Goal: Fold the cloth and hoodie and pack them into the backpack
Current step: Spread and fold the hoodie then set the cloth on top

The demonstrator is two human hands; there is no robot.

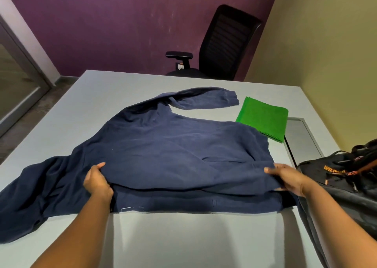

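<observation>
A navy hoodie (173, 145) lies spread across the white table (122, 84), one sleeve reaching far right at the back, the other trailing off to the near left. My left hand (98, 180) grips a fold of its fabric on the left side. My right hand (285, 178) grips the same fold on the right, lifting it slightly over the lower layer. A green cloth (264, 118), folded into a flat square, rests on the table beyond the hoodie at the right. A black backpack (342, 178) with orange lettering sits at the table's right edge.
A black office chair (222, 43) stands behind the table's far edge. A grey recessed panel (302, 137) is set into the table between the green cloth and the backpack. A purple wall is behind, a glass door at far left.
</observation>
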